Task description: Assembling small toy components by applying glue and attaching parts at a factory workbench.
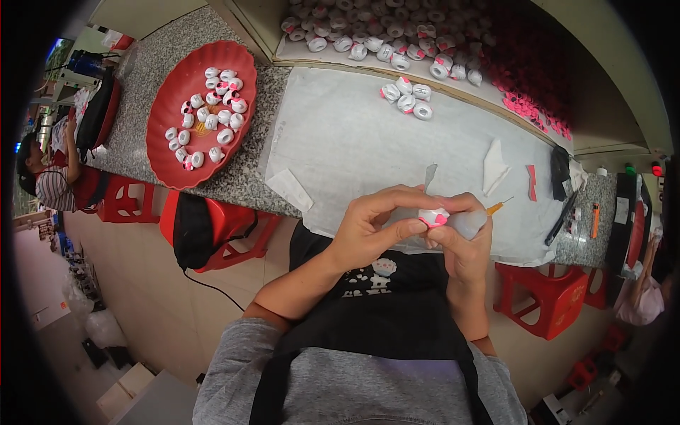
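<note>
In front of my chest, a small white-and-pink figurine [433,216] is pinched between the thumbs and fingers of both hands. My left hand [361,227] is closed on its left side. Closed on its other side, my right hand [466,244] also keeps a translucent squeeze bottle [469,224] in the palm. The bottle's orange needle tip [496,208] sticks out to the right, away from the figurine. Below them is a white sheet [340,142] covering the worktop. A narrow grey strip [430,175] shows just beyond my left fingers.
At left stands a red scalloped tray [159,134] with several similar figurines. More figurines [405,95] sit on the sheet's far side, below a shelf crowded with white pieces and pink parts [528,106]. White scrap [496,167] lies right. Red stools [542,301] flank me; other people work at both sides.
</note>
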The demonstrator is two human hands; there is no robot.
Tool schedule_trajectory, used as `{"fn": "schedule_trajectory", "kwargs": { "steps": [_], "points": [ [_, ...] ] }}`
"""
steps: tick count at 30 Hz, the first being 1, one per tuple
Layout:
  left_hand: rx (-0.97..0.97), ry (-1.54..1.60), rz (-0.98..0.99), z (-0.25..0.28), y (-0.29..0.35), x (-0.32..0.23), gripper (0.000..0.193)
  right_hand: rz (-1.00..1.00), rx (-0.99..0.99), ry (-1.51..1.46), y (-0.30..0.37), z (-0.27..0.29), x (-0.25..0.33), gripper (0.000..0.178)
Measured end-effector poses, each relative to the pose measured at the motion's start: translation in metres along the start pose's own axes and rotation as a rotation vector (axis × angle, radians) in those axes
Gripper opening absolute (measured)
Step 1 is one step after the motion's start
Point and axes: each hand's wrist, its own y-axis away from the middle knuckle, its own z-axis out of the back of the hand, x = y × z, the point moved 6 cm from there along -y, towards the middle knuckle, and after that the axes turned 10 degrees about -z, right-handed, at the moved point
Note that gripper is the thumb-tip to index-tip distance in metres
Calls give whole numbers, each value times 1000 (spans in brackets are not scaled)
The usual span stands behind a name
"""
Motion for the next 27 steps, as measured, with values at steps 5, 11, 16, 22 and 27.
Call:
{"fn": "schedule_trajectory", "kwargs": {
  "steps": [5, 11, 16, 22, 27],
  "points": [
    [-39, -35, -43, 2, 3, -1, 23, -15, -35, 121, -1, -3, 2, 28],
    [-30, -48, -56, 0, 4, -1, 24, 13, -47, 134, 2, -3, 3, 28],
    [-67, -31, -55, -1, 4, -1, 24, 28, -54, 124, 2, -3, 2, 28],
    [-114, -2, 7, 3, 9, 6, 23, 51, -92, 115, 2, -8, 2, 27],
    [-154, 54, 41, 5, 10, 13, 23, 78, -112, 176, 2, -8, 3, 26]
  ]
}}
